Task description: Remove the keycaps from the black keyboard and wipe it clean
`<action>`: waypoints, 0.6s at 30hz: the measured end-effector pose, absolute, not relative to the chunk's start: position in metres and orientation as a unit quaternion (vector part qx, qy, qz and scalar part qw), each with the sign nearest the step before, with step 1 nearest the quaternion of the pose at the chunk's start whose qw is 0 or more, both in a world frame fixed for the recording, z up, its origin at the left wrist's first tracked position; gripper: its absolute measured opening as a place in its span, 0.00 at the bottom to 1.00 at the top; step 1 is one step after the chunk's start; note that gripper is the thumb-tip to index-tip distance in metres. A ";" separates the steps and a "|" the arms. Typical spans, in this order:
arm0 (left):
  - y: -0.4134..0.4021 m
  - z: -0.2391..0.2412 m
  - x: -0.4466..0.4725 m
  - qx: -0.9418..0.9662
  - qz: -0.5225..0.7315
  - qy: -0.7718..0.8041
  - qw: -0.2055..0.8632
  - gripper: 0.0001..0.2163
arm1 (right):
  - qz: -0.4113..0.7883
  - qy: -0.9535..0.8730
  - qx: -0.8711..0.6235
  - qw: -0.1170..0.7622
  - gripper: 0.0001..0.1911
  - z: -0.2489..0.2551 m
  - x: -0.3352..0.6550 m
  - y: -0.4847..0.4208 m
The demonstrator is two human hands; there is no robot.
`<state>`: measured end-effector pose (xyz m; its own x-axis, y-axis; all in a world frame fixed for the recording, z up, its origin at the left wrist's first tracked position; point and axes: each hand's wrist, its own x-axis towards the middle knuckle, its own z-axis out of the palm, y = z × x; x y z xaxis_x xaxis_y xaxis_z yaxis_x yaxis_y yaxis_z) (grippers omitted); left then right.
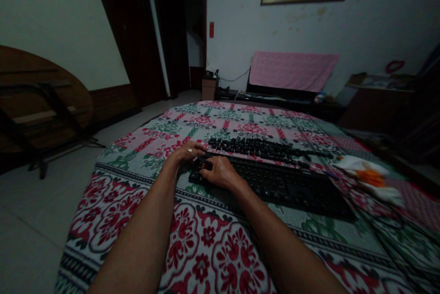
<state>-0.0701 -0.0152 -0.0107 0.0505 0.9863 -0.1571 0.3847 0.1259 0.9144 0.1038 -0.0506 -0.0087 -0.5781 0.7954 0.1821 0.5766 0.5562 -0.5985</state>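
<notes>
**Fingers (198, 148) curled at left end of near keyboard (285, 186)**

Left hand (185, 153), ring on one finger, fingers bent at the keyboard's top-left corner. Right hand (218, 172) fingers curled down onto the leftmost keys. Cannot tell whether either grips anything. Near keyboard lies on floral cloth (206, 243); second keyboard (261, 147) just behind it.

two bare forearms (144, 239), unsleeved all the way up from the lower edge of the frame toward its middle. bare left hand (185, 153), left of centre, with a thin pale ring (189, 150) on one finger, glinting faintly in the dim light. bare right hand (218, 173) just beside it, nearer the centre, unadorned on the side in view.
</notes>
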 end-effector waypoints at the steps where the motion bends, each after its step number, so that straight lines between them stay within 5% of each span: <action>1: -0.015 -0.011 -0.070 0.569 0.336 0.602 0.448 0.16 | 0.255 -0.853 -0.399 0.219 0.07 -0.009 0.104 -0.049; 9: -0.014 0.000 -0.072 0.549 0.433 0.619 0.358 0.17 | 0.271 -0.801 -0.415 0.337 0.12 -0.015 0.110 -0.031; 18: -0.012 -0.010 -0.072 0.539 0.458 0.601 0.371 0.16 | 0.271 -0.836 -0.420 0.229 0.10 -0.008 0.105 -0.048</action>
<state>-0.0723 -0.0118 -0.0097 -0.1426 0.9886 0.0477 0.3084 -0.0014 0.9513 0.1052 -0.0479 -0.0083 -0.5431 0.8253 0.1550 0.5775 0.5011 -0.6445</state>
